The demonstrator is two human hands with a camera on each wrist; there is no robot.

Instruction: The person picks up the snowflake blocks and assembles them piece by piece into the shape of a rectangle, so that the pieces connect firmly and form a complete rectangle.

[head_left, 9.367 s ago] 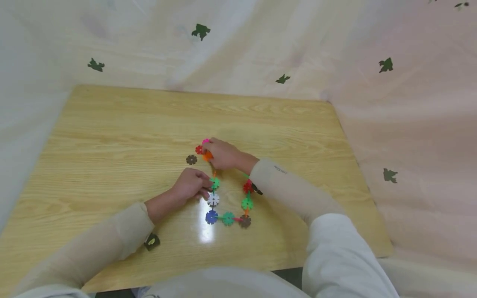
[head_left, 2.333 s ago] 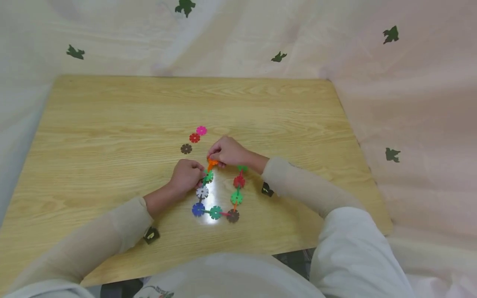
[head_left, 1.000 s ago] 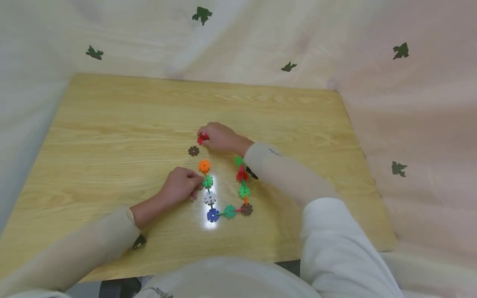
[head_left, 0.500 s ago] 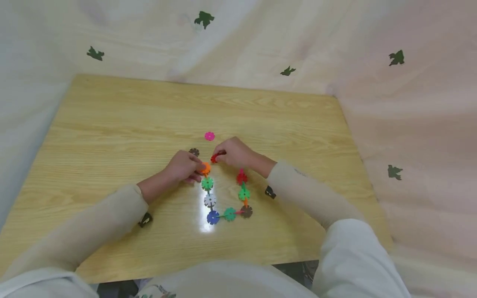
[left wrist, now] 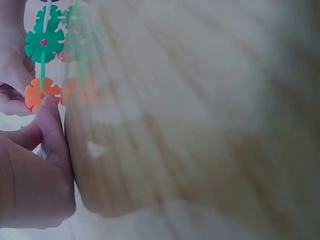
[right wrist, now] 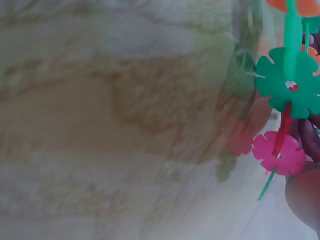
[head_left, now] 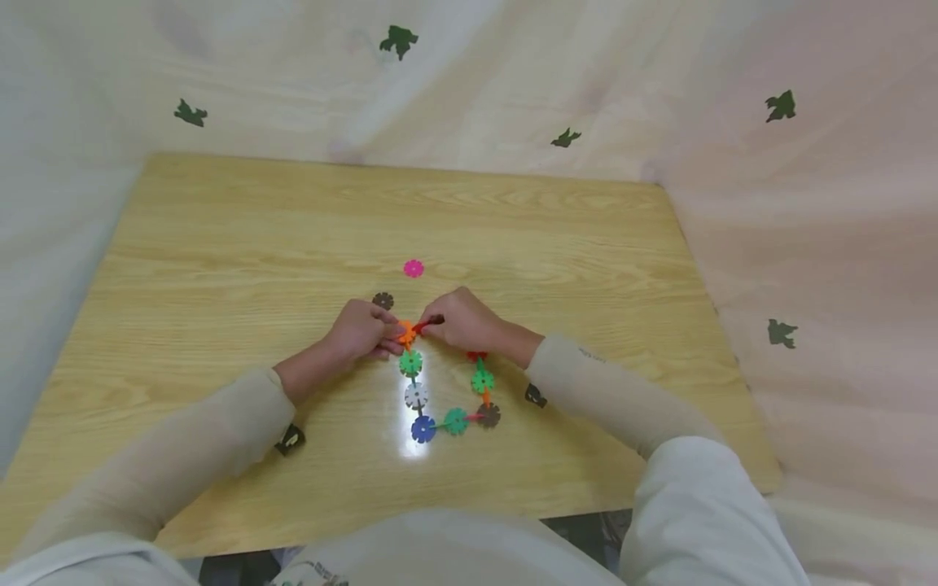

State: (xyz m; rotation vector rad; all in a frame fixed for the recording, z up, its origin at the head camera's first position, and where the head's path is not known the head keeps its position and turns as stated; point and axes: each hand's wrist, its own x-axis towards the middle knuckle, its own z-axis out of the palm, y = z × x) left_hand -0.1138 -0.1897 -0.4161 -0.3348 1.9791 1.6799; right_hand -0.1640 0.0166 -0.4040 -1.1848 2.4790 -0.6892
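Observation:
My left hand (head_left: pixel 359 330) pinches an orange notched plastic disc (head_left: pixel 407 332) at the upper left end of a U-shaped chain. In my right hand (head_left: pixel 465 321) a red notched disc (head_left: pixel 421 327) is pinched edge-on, its edge right at the orange one. Below the orange disc run a light green disc (head_left: pixel 411 363), a whitish disc (head_left: pixel 416 396) and a blue disc (head_left: pixel 422 429). The chain crosses through a green disc (head_left: pixel 456 421) to a brown disc (head_left: pixel 488 415), then rises through another green disc (head_left: pixel 482 380). My right hand hides its upper right end.
A loose pink disc (head_left: pixel 414 268) lies beyond the hands. Another loose disc, dark brown (head_left: pixel 383 301), lies just behind my left fingers. All sit on a wooden table (head_left: pixel 220 228), with a pale curtain (head_left: pixel 476 81) around its far sides.
The orange disc has joined the chain's upper left end. My right hand has brought the red disc from beside the pink one to it. My left hand has shifted from the light green disc to the orange.

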